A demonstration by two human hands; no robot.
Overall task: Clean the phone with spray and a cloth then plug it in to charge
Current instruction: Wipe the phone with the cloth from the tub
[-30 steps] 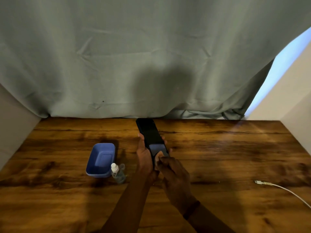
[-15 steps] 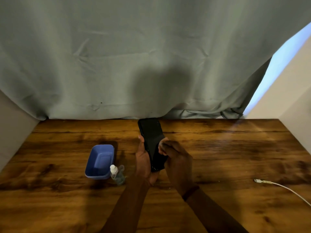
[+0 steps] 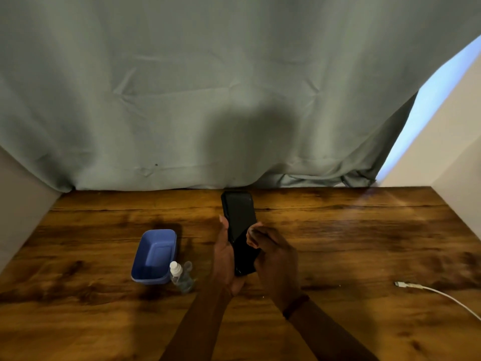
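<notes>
Black rectangular phone (image 3: 240, 230) held up over the brown wood-grain counter (image 3: 338, 243), screen toward the camera, long axis running away from the person, top end near the counter's far edge.

Left hand (image 3: 224, 259): grip wrapped around the phone's left edge and lower end, thumb along the left side, palm under it.

Right hand (image 3: 273, 254): fingertips bunched together and pressed on the right side of the screen about mid-length. A small pale bit shows at the fingertips; can't tell for sure whether it's cloth. Dark band on the right wrist.

Left of the hands, on the counter: blue rectangular plastic tub (image 3: 154, 256), open side up. Small clear spray bottle with white nozzle (image 3: 181, 276) stands touching the tub's near right corner, just beside the left wrist.

White charging cable (image 3: 440, 295) lies at the counter's right side, plug end pointing left, well apart from the phone.

Grey-green curtain (image 3: 208, 87) hangs behind the counter's far edge.
</notes>
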